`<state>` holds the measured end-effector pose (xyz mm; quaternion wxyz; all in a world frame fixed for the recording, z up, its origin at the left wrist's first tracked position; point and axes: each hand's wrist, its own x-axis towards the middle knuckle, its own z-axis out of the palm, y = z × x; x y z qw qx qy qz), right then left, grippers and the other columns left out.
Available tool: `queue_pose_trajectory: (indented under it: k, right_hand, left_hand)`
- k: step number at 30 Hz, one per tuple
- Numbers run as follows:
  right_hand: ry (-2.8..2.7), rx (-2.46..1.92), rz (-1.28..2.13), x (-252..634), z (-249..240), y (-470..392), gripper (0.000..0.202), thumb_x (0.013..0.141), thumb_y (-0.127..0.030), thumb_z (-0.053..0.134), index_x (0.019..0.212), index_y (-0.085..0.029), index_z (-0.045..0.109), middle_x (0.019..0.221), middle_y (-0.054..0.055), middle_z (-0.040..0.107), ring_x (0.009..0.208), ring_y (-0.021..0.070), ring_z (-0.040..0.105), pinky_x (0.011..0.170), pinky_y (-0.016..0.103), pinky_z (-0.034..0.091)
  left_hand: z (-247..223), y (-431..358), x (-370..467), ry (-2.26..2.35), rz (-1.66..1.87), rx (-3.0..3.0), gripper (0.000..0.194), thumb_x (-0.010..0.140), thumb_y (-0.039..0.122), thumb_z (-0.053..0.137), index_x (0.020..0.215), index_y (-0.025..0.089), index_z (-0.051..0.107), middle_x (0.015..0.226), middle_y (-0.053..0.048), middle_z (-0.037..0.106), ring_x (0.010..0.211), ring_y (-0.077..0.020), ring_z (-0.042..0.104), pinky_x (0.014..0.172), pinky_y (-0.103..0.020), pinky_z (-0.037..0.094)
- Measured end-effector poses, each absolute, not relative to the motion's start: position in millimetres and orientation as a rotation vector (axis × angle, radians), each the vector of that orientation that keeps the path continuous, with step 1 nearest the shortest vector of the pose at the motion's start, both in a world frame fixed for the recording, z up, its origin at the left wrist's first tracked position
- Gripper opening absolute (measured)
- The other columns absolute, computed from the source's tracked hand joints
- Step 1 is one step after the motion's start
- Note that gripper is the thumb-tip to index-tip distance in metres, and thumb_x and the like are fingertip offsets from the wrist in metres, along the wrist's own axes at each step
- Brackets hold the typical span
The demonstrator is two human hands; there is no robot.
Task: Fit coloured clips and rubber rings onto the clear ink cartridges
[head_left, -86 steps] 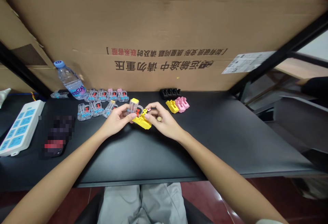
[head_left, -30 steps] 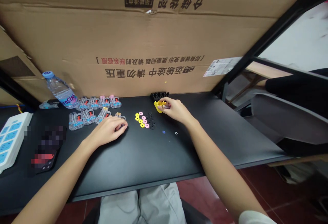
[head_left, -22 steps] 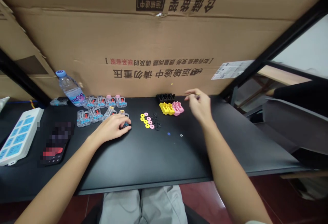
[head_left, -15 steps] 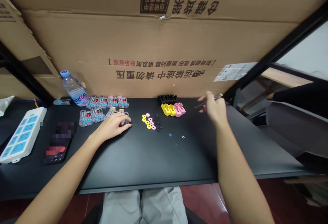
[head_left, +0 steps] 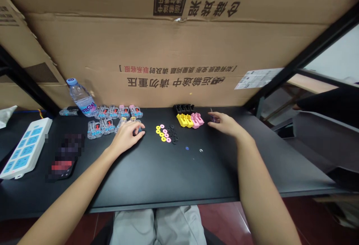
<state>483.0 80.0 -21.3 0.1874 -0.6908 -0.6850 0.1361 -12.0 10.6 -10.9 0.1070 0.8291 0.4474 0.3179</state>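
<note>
My left hand [head_left: 129, 135] rests with curled fingers over the right end of the front row of clear plastic pieces [head_left: 107, 125]; its fingertips are near one of them, and its grip is hidden. At the right, my right hand [head_left: 223, 122] has its fingers closed round a small dark, partly see-through item [head_left: 214, 118] with a thin tip pointing up. Yellow blocks [head_left: 184, 120] and pink blocks [head_left: 197, 120] stand to the left of that hand, with black blocks [head_left: 183, 108] behind. Yellow, pink and black rings [head_left: 164, 139] lie in the middle.
A water bottle [head_left: 82, 97] leans by the cardboard [head_left: 174, 43] at the back left. Further left are a phone [head_left: 66, 155] and a white power strip [head_left: 28, 148]. A blue disc [head_left: 187, 148] and a small white piece [head_left: 201, 150] lie on the black table [head_left: 165, 177].
My right hand has moved left and lower toward the pink blocks, and it has turned so its fingers point left. My left hand has hardly moved.
</note>
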Motion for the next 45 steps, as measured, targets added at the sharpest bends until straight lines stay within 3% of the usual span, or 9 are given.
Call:
queue_pose_trajectory:
  k: [5, 8, 14, 21, 26, 30, 34, 40, 45]
  right_hand:
    - [-1.937, -1.948, 0.402, 481, -24, 79, 0.064, 0.082, -0.034, 0.077, 0.143, -0.017, 0.071, 0.124, 0.016, 0.079, 0.101, 0.0291, 0.078, 0.095, 0.042, 0.064]
    - [-1.939, -1.885, 0.427, 475, -21, 78, 0.059, 0.083, -0.033, 0.076, 0.14, -0.018, 0.073, 0.121, 0.015, 0.08, 0.094, 0.0261, 0.078, 0.09, 0.041, 0.065]
    - [-1.878, -1.855, 0.45, 464, -17, 76, 0.048, 0.081, -0.025, 0.074, 0.129, -0.016, 0.076, 0.095, 0.006, 0.083, 0.068, 0.0176, 0.074, 0.073, 0.032, 0.063]
    - [-1.762, -1.873, 0.388, 458, -12, 74, 0.038, 0.082, -0.02, 0.068, 0.118, -0.016, 0.078, 0.076, 0.002, 0.08, 0.071, 0.0204, 0.077, 0.076, 0.032, 0.062]
    - [-1.687, -1.992, 0.215, 455, -5, 69, 0.032, 0.085, -0.03, 0.068, 0.111, -0.018, 0.083, 0.087, 0.008, 0.083, 0.084, 0.0256, 0.078, 0.086, 0.038, 0.061]
    - [-1.584, -1.928, 0.074, 441, 4, 62, 0.03, 0.086, -0.034, 0.067, 0.106, -0.02, 0.083, 0.101, 0.011, 0.084, 0.094, 0.0286, 0.078, 0.092, 0.041, 0.06]
    - [-1.437, -1.672, -0.054, 404, 19, 50, 0.032, 0.091, -0.034, 0.057, 0.104, -0.019, 0.082, 0.092, 0.01, 0.082, 0.081, 0.0256, 0.076, 0.087, 0.039, 0.061]
    - [-1.601, -1.444, 0.173, 332, 26, 24, 0.028, 0.096, -0.038, 0.056, 0.102, -0.023, 0.079, 0.08, 0.006, 0.078, 0.069, 0.0234, 0.071, 0.072, 0.036, 0.06]
    - [-1.895, -1.278, 0.344, 306, 4, -3, 0.028, 0.1, -0.038, 0.054, 0.108, -0.024, 0.077, 0.095, 0.009, 0.079, 0.082, 0.0266, 0.075, 0.081, 0.043, 0.064]
  left_hand:
    - [-3, 5, -8, 1.369, 0.974, 2.475, 0.012, 0.101, 0.034, 0.069, 0.096, 0.024, 0.073, 0.072, 0.002, 0.062, 0.077, -0.0195, 0.058, 0.084, -0.035, 0.038]
    - [11, 4, -19, 1.379, 1.006, 2.509, 0.016, 0.104, 0.036, 0.065, 0.098, 0.024, 0.074, 0.073, 0.002, 0.062, 0.078, -0.0197, 0.06, 0.085, -0.036, 0.038]
    - [20, 8, -45, 1.24, 0.656, 2.596, 0.025, 0.096, 0.048, 0.075, 0.109, 0.027, 0.076, 0.083, 0.001, 0.066, 0.084, -0.0217, 0.061, 0.083, -0.035, 0.042]
    - [10, 12, -47, 1.243, 0.604, 2.541, 0.026, 0.1, 0.041, 0.068, 0.123, 0.029, 0.074, 0.091, -0.001, 0.068, 0.09, -0.0226, 0.062, 0.086, -0.036, 0.043]
    - [6, 8, -33, 1.37, 0.661, 2.431, 0.032, 0.095, 0.042, 0.076, 0.123, 0.028, 0.071, 0.09, 0.0, 0.066, 0.088, -0.0227, 0.062, 0.087, -0.036, 0.038]
    - [1, 6, -25, 1.433, 0.723, 2.422, 0.018, 0.099, 0.036, 0.071, 0.115, 0.027, 0.072, 0.088, 0.0, 0.062, 0.089, -0.0226, 0.062, 0.087, -0.036, 0.035]
    - [1, 8, -27, 1.426, 0.719, 2.448, 0.016, 0.099, 0.03, 0.066, 0.113, 0.026, 0.074, 0.088, 0.0, 0.062, 0.089, -0.0222, 0.062, 0.088, -0.037, 0.037]
    - [9, 0, -23, 1.378, 0.79, 2.564, 0.015, 0.102, 0.032, 0.063, 0.111, 0.025, 0.073, 0.096, -0.003, 0.069, 0.098, -0.0242, 0.063, 0.094, -0.041, 0.039]
    - [5, -26, -3, 1.241, 0.819, 2.592, 0.021, 0.106, 0.03, 0.056, 0.122, 0.024, 0.068, 0.112, -0.007, 0.074, 0.109, -0.0262, 0.066, 0.097, -0.043, 0.044]
